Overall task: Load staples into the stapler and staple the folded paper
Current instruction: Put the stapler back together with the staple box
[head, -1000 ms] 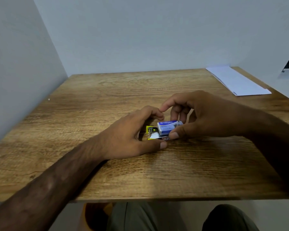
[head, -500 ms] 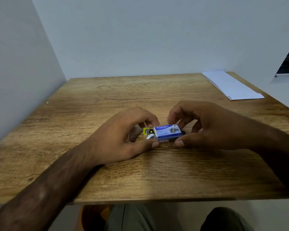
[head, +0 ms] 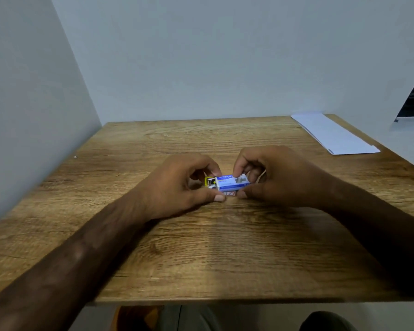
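A small blue and white staple box (head: pixel 232 183) lies at the middle of the wooden table (head: pixel 201 254). My right hand (head: pixel 273 177) pinches the box between thumb and fingertips at its right end. My left hand (head: pixel 177 185) pinches its left end, thumb at the front, fingers curled over the back. A small yellow and silver thing (head: pixel 209 181), perhaps the stapler, shows just behind the box's left end, mostly hidden by my left fingers. The folded white paper (head: pixel 332 134) lies at the table's far right corner.
Grey walls close the table on the left and at the back. My knees show below the front edge of the table. A dark opening is at the far right.
The camera has tilted, so the table sits lower in view. Both hands have closed in on the box, the left thumb and right thumb now nearly meeting at its front.
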The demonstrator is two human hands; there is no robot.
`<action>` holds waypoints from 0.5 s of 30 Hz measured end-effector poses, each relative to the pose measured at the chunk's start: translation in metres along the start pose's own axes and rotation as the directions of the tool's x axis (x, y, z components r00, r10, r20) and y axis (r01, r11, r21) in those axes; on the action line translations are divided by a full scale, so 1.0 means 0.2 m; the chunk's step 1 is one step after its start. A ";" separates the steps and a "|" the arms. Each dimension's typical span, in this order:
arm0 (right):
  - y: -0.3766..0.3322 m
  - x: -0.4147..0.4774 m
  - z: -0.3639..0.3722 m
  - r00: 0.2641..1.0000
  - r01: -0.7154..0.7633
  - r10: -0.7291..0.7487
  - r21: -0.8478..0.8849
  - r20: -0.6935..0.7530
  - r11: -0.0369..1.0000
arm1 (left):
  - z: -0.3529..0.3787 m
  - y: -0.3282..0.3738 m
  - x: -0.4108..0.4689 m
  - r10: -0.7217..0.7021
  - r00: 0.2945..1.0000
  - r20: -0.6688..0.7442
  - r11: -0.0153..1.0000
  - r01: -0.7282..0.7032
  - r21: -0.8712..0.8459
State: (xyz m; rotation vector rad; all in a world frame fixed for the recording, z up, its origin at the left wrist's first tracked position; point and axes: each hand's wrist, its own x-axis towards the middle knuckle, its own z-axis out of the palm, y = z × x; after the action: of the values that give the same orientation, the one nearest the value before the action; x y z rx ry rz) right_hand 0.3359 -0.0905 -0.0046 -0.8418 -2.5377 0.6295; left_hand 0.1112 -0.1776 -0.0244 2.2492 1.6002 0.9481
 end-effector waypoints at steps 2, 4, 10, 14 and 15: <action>0.02 0.07 0.02 0.999 -0.012 0.011 -0.029 -0.032 1.000 | -0.02 -0.04 0.06 -0.023 1.000 -0.008 0.999 0.023 0.028; 0.04 0.15 0.03 0.998 -0.026 0.023 -0.046 -0.064 0.999 | -0.03 -0.08 0.12 -0.048 0.999 -0.023 0.997 0.049 0.067; 0.13 0.41 0.09 0.988 -0.073 0.065 -0.052 -0.138 0.996 | -0.05 -0.24 0.30 -0.132 0.987 -0.088 0.983 0.141 0.115; 0.19 0.59 0.12 0.979 -0.097 0.079 -0.089 -0.187 0.991 | -0.06 -0.34 0.43 -0.187 0.975 -0.120 0.965 0.205 0.161; 0.20 0.63 0.13 0.976 -0.100 0.078 -0.100 -0.202 0.990 | -0.07 -0.37 0.46 -0.197 0.972 -0.126 0.959 0.218 0.183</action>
State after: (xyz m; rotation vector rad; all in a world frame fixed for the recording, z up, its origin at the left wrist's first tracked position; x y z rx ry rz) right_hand 0.2473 0.0108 -0.0193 -1.0085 -2.3821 0.4130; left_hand 0.0657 -0.0682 -0.0181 2.1249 2.0122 0.9022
